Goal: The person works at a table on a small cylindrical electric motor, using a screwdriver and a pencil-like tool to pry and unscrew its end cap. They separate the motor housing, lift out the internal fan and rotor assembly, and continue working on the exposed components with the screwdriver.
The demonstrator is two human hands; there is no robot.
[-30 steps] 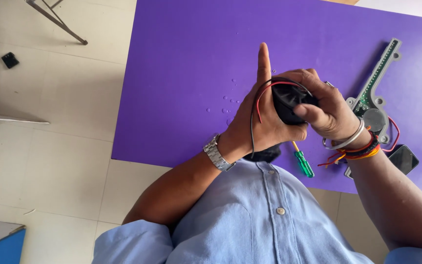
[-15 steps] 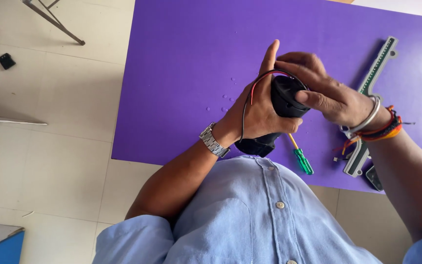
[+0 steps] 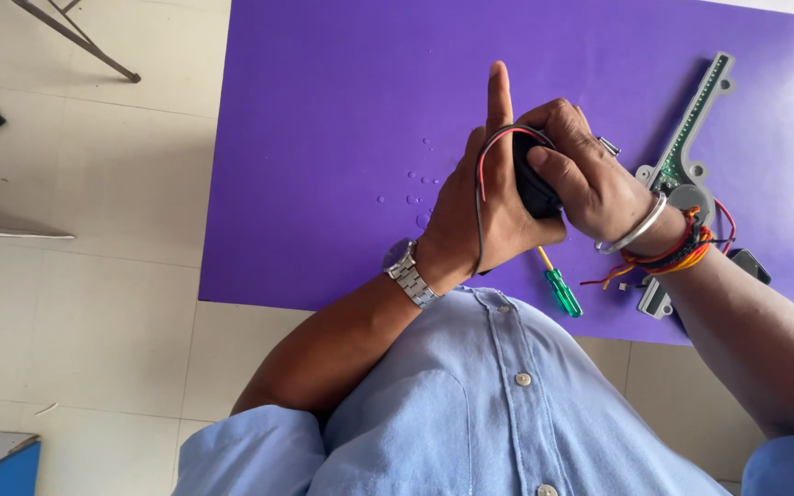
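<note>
A black part (image 3: 533,184) is clamped between both hands above the purple mat (image 3: 323,138), left hand (image 3: 480,207) at 9 o'clock, right hand (image 3: 590,184) at 3. Its red and black wires (image 3: 480,184) loop over the left palm and could snag or tear loose if tugged. A screwdriver (image 3: 561,287) lies at 6 o'clock.

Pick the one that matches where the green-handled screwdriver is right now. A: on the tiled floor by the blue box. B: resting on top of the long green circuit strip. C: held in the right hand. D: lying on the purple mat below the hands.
D: the green-handled screwdriver lies on the purple mat, just below the left hand and right hand, which both grip a small black part with wires.
</note>
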